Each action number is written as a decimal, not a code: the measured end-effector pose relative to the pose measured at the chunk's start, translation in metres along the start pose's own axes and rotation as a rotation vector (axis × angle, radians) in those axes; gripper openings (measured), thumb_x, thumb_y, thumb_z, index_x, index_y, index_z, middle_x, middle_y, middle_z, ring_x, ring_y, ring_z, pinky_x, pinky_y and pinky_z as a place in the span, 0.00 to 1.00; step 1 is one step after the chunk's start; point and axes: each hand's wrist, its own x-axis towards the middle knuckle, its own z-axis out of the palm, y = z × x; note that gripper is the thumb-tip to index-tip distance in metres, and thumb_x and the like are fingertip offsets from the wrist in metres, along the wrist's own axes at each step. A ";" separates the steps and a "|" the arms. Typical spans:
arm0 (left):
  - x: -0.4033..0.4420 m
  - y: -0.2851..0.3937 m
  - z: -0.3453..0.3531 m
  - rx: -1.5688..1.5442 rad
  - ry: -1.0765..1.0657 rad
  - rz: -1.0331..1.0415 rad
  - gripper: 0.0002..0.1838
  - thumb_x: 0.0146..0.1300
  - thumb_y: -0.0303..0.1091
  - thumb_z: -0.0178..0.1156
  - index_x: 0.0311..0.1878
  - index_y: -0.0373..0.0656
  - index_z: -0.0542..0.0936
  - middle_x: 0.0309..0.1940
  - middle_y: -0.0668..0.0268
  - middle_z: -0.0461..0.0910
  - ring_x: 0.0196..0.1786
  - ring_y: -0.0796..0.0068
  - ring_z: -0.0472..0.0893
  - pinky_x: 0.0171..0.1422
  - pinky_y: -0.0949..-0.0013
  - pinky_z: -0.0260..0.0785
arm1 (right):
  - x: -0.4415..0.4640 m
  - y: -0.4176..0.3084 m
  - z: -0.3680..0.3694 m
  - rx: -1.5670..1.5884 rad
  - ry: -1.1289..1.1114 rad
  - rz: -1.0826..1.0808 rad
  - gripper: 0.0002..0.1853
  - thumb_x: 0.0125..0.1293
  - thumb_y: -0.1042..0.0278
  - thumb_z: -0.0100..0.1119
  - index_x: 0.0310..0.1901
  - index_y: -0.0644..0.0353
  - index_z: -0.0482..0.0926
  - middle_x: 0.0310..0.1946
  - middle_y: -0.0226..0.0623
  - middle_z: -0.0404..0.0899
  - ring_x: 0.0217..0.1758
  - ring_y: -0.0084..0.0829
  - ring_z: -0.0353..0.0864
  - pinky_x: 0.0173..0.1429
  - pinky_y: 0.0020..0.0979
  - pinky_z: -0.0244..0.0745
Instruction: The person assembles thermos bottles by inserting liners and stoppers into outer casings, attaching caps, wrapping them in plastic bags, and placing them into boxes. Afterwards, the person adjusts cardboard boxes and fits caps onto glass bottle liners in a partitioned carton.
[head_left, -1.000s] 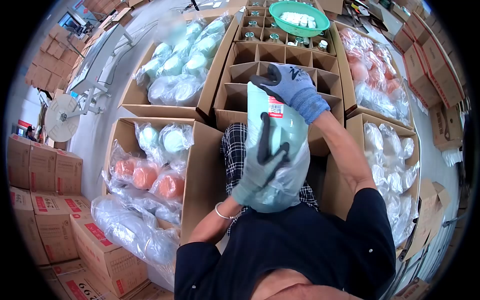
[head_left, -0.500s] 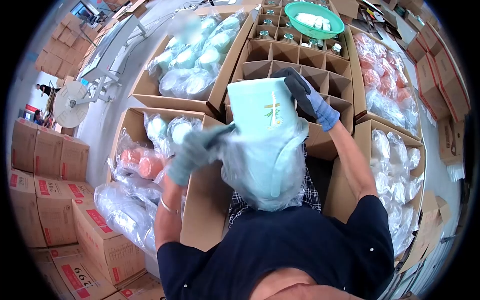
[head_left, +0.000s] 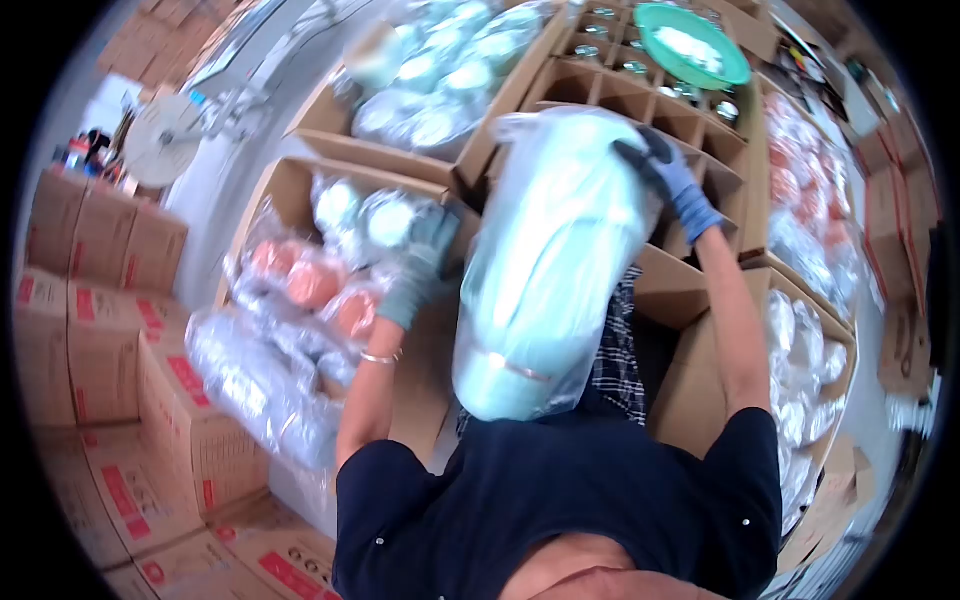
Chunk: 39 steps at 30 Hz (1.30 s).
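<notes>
A mint-green thermos jug (head_left: 560,240) in a clear plastic bag lies tilted in front of my chest, the bag covering it end to end. My right hand (head_left: 668,178), in a grey-blue glove with dark fingers, grips the upper right of the bagged jug. My left hand (head_left: 425,265), in a grey-green glove, is off the jug, at the inner edge of the left carton (head_left: 262,215). Its fingers look stretched out and somewhat blurred, with nothing visible in them. Bagged mint and coral pieces (head_left: 315,285) lie in that carton beside it.
Behind the jug stands a divided carton (head_left: 625,100), with a green basin (head_left: 735,68) of small white pieces on it. More cartons hold bagged mint jugs (head_left: 435,125), coral pieces (head_left: 790,160) and clear-wrapped items (head_left: 800,340). Sealed cartons (head_left: 215,420) are stacked at left.
The bag now covers the jug's upper part, which was bare before. My left hand has let go of the bag and moved away from it. The view has shifted and tilted.
</notes>
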 end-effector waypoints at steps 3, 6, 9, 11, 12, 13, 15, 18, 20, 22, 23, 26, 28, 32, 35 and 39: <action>-0.072 0.054 -0.029 -0.023 -0.227 0.008 0.31 0.61 0.28 0.57 0.68 0.37 0.62 0.65 0.51 0.63 0.66 0.60 0.64 0.70 0.60 0.56 | 0.051 0.008 0.011 -0.048 -0.110 0.153 0.29 0.62 0.42 0.61 0.49 0.64 0.81 0.39 0.37 0.83 0.43 0.24 0.78 0.52 0.27 0.72; -0.124 0.047 -0.025 -0.180 -0.192 -0.168 0.28 0.62 0.29 0.55 0.65 0.37 0.64 0.62 0.52 0.65 0.63 0.62 0.66 0.66 0.61 0.59 | 0.094 -0.039 0.043 -0.222 -0.310 0.057 0.25 0.65 0.46 0.57 0.48 0.64 0.82 0.39 0.38 0.83 0.42 0.26 0.79 0.52 0.28 0.73; -0.159 0.013 -0.032 -0.391 -0.037 -0.468 0.25 0.63 0.29 0.54 0.63 0.38 0.66 0.59 0.54 0.67 0.59 0.64 0.68 0.62 0.62 0.61 | 0.146 -0.061 0.084 -0.498 -0.353 -0.906 0.18 0.62 0.66 0.61 0.53 0.65 0.77 0.46 0.41 0.81 0.48 0.31 0.80 0.59 0.32 0.72; -0.182 -0.014 -0.036 -0.574 0.119 -0.707 0.23 0.63 0.30 0.53 0.62 0.38 0.67 0.57 0.55 0.69 0.57 0.65 0.70 0.59 0.63 0.63 | 0.172 -0.061 0.151 0.220 -0.504 -0.389 0.23 0.60 0.76 0.60 0.58 0.65 0.73 0.55 0.41 0.77 0.57 0.33 0.76 0.62 0.33 0.72; -0.193 -0.030 -0.038 -0.687 0.232 -0.828 0.22 0.63 0.30 0.53 0.61 0.38 0.68 0.56 0.55 0.70 0.56 0.65 0.70 0.58 0.63 0.64 | 0.183 -0.052 0.190 0.217 -0.411 -0.475 0.17 0.64 0.69 0.57 0.54 0.62 0.76 0.48 0.38 0.79 0.50 0.29 0.77 0.57 0.31 0.74; -0.202 -0.046 -0.037 -0.794 0.344 -0.924 0.21 0.64 0.30 0.52 0.60 0.39 0.69 0.55 0.56 0.70 0.55 0.66 0.71 0.57 0.63 0.64 | 0.191 -0.047 0.223 0.216 -0.317 -0.557 0.14 0.69 0.62 0.54 0.50 0.60 0.80 0.40 0.34 0.82 0.42 0.24 0.79 0.51 0.28 0.75; -0.211 -0.080 -0.036 -0.983 0.575 -1.050 0.19 0.64 0.30 0.51 0.59 0.39 0.70 0.53 0.57 0.72 0.53 0.67 0.73 0.54 0.64 0.66 | 0.141 -0.059 0.250 0.750 -0.698 -0.136 0.20 0.67 0.64 0.58 0.57 0.68 0.74 0.53 0.40 0.78 0.51 0.28 0.78 0.60 0.29 0.72; -0.206 -0.138 -0.029 -1.162 0.837 -1.096 0.17 0.65 0.30 0.50 0.57 0.39 0.72 0.50 0.58 0.74 0.49 0.68 0.75 0.50 0.65 0.69 | 0.073 -0.054 0.243 0.191 -0.643 -0.205 0.17 0.68 0.62 0.56 0.51 0.65 0.78 0.46 0.38 0.81 0.47 0.26 0.79 0.55 0.28 0.72; -0.189 -0.187 -0.022 -1.234 0.944 -1.077 0.16 0.66 0.31 0.49 0.55 0.40 0.73 0.49 0.59 0.76 0.47 0.69 0.76 0.47 0.66 0.70 | 0.050 -0.022 0.214 0.121 -0.564 -0.257 0.15 0.67 0.63 0.57 0.50 0.64 0.80 0.43 0.40 0.83 0.47 0.26 0.79 0.53 0.28 0.72; -0.171 -0.236 -0.013 -1.293 0.993 -1.055 0.15 0.66 0.31 0.48 0.54 0.40 0.75 0.47 0.60 0.77 0.45 0.71 0.77 0.45 0.67 0.72 | 0.034 0.005 0.170 0.161 -0.447 -0.216 0.14 0.65 0.67 0.58 0.50 0.64 0.79 0.44 0.39 0.83 0.48 0.26 0.79 0.55 0.28 0.72; -0.162 -0.259 -0.007 -1.318 0.998 -1.047 0.15 0.67 0.31 0.47 0.53 0.40 0.76 0.46 0.61 0.78 0.44 0.71 0.78 0.44 0.67 0.73 | 0.030 0.019 0.144 0.180 -0.396 -0.147 0.14 0.65 0.68 0.58 0.50 0.65 0.79 0.44 0.39 0.83 0.48 0.27 0.79 0.55 0.28 0.72; -0.138 -0.297 0.004 -1.333 1.002 -1.121 0.14 0.67 0.31 0.48 0.53 0.40 0.76 0.45 0.61 0.78 0.43 0.72 0.78 0.44 0.68 0.73 | 0.015 0.080 0.059 0.107 -0.173 0.037 0.14 0.65 0.70 0.59 0.50 0.66 0.78 0.47 0.35 0.82 0.48 0.27 0.79 0.55 0.28 0.73; -0.121 -0.315 0.013 -1.316 0.991 -1.187 0.14 0.67 0.30 0.49 0.54 0.39 0.75 0.46 0.61 0.78 0.44 0.72 0.78 0.45 0.68 0.73 | -0.007 0.102 0.005 0.022 -0.037 0.124 0.14 0.65 0.70 0.59 0.51 0.66 0.78 0.47 0.36 0.82 0.48 0.29 0.80 0.54 0.30 0.74; -0.105 -0.327 0.026 -1.259 0.963 -1.261 0.15 0.67 0.29 0.51 0.55 0.38 0.74 0.47 0.61 0.77 0.46 0.72 0.77 0.48 0.69 0.72 | -0.085 0.180 -0.090 -0.738 0.023 -0.070 0.14 0.67 0.64 0.56 0.49 0.63 0.79 0.43 0.41 0.81 0.47 0.34 0.80 0.50 0.31 0.73; -0.108 -0.319 0.015 -1.177 0.944 -1.288 0.15 0.67 0.28 0.52 0.56 0.37 0.73 0.48 0.61 0.77 0.48 0.71 0.76 0.51 0.69 0.71 | -0.140 0.237 -0.107 -0.697 0.069 0.134 0.17 0.64 0.63 0.60 0.51 0.64 0.77 0.51 0.46 0.78 0.54 0.42 0.77 0.57 0.36 0.72; -0.080 -0.261 -0.028 -0.916 1.047 -1.017 0.16 0.68 0.27 0.54 0.57 0.35 0.72 0.50 0.60 0.76 0.50 0.71 0.75 0.54 0.70 0.70 | -0.183 0.216 -0.088 -0.823 0.197 0.199 0.33 0.54 0.59 0.69 0.60 0.63 0.71 0.59 0.48 0.72 0.65 0.47 0.68 0.69 0.40 0.63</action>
